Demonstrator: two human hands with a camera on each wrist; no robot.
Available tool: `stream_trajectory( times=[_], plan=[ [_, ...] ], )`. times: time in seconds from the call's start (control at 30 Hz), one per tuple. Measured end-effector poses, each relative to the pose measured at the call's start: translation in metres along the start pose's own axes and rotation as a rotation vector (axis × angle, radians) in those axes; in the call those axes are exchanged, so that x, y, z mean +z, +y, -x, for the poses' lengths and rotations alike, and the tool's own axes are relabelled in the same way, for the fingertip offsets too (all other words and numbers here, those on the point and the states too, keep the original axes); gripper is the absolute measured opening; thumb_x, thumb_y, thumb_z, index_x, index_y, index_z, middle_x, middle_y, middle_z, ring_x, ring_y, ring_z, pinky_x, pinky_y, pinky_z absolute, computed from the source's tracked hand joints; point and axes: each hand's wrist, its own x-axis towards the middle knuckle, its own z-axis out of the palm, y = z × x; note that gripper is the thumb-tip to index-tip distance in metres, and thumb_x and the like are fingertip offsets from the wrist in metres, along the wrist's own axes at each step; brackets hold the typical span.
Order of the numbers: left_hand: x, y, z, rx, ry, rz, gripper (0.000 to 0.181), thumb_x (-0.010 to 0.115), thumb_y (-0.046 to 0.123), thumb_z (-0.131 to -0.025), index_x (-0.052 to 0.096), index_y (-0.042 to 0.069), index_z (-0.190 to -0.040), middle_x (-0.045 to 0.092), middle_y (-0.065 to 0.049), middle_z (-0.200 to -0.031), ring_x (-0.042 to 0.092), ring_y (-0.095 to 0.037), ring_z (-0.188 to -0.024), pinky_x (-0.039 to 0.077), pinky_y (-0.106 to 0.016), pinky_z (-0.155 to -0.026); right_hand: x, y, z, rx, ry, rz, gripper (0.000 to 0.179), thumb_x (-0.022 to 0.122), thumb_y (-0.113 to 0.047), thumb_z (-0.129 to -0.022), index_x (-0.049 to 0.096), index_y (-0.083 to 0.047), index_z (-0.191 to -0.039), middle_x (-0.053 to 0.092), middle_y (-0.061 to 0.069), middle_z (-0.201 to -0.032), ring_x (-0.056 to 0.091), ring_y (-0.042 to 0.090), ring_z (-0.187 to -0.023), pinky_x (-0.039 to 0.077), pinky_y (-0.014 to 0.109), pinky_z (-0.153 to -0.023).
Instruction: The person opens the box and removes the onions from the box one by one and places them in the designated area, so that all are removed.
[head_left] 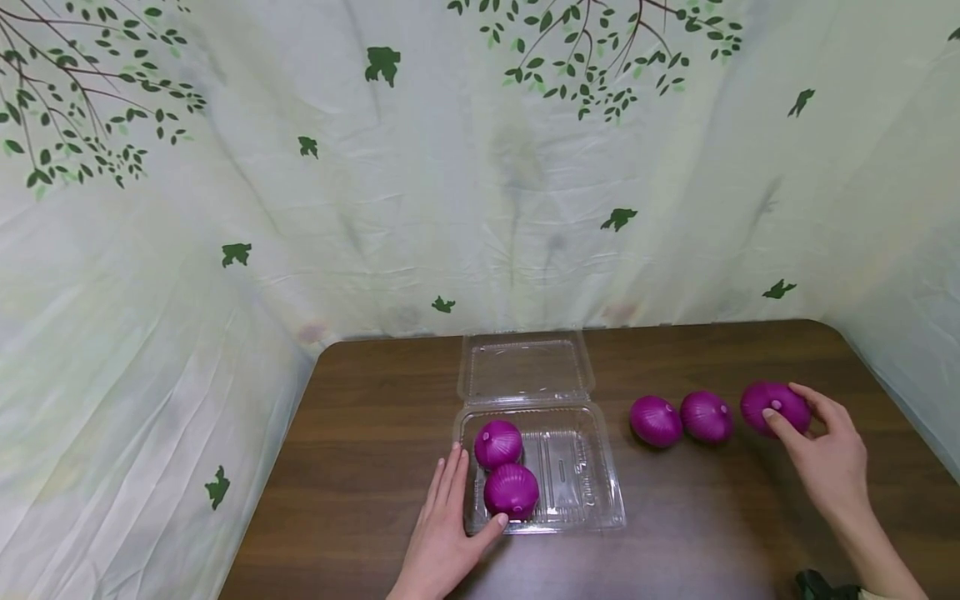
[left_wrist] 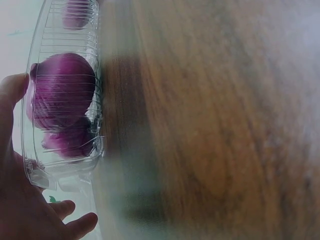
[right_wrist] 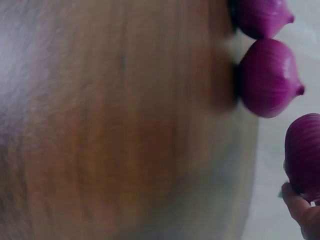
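Two round purple onions (head_left: 511,490) sit in a clear plastic container (head_left: 577,500) near me on the brown wood-grain surface (head_left: 345,500), the left hand (head_left: 444,531) resting straight-fingered against the container's left side. Off to the right, the right hand (head_left: 831,460) pinches another purple onion (head_left: 761,398) between thumb and fingers, just beside two more purple onions (head_left: 706,417) close together; beyond, the container's clear lid (head_left: 525,368) lies folded back before a pale leaf-printed cloth (head_left: 480,208).
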Motion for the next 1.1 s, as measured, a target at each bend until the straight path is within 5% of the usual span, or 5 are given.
stream_trajectory(
  times=[0.33,0.67,0.83,1.1],
  plan=[
    [0.000,0.001,0.000,-0.020,-0.020,0.004,0.101,0.058,0.071,-0.084,0.022,0.011,-0.157,0.008,0.002,-0.165,0.014,-0.033,-0.148,0.025,-0.058,-0.112,0.007,0.028,-0.008,0.151,-0.050,0.033,0.065,0.068,-0.044,-0.091,0.052,-0.009,-0.142,0.056,0.026,-0.128,0.044,-0.005,-0.092,0.035,0.019,-0.068],
    [0.000,0.001,0.000,-0.010,-0.011,0.001,0.101,0.059,0.070,-0.084,0.023,0.010,-0.157,0.009,0.002,-0.165,0.014,-0.033,-0.148,0.024,-0.058,-0.112,0.014,0.033,-0.014,0.193,-0.113,0.018,0.069,0.063,-0.048,-0.093,0.047,-0.002,-0.143,0.052,0.029,-0.134,0.045,0.003,-0.094,0.039,0.016,-0.063],
    [0.000,0.001,0.000,-0.014,-0.017,-0.001,0.101,0.058,0.070,-0.084,0.023,0.010,-0.157,0.009,0.002,-0.165,0.013,-0.033,-0.148,0.024,-0.058,-0.112,0.015,0.033,-0.010,0.160,-0.138,0.013,0.070,0.063,-0.044,-0.094,0.043,0.000,-0.144,0.050,0.028,-0.134,0.042,-0.005,-0.092,0.038,0.012,-0.063],
    [0.000,0.001,0.000,-0.024,-0.022,-0.001,0.101,0.058,0.071,-0.084,0.022,0.011,-0.157,0.008,0.002,-0.165,0.013,-0.033,-0.148,0.025,-0.059,-0.112,0.014,0.033,-0.005,0.158,-0.187,0.002,0.078,0.062,-0.041,-0.095,0.030,0.003,-0.150,0.042,0.033,-0.138,0.043,0.035,-0.113,0.035,0.011,-0.066]
  ],
)
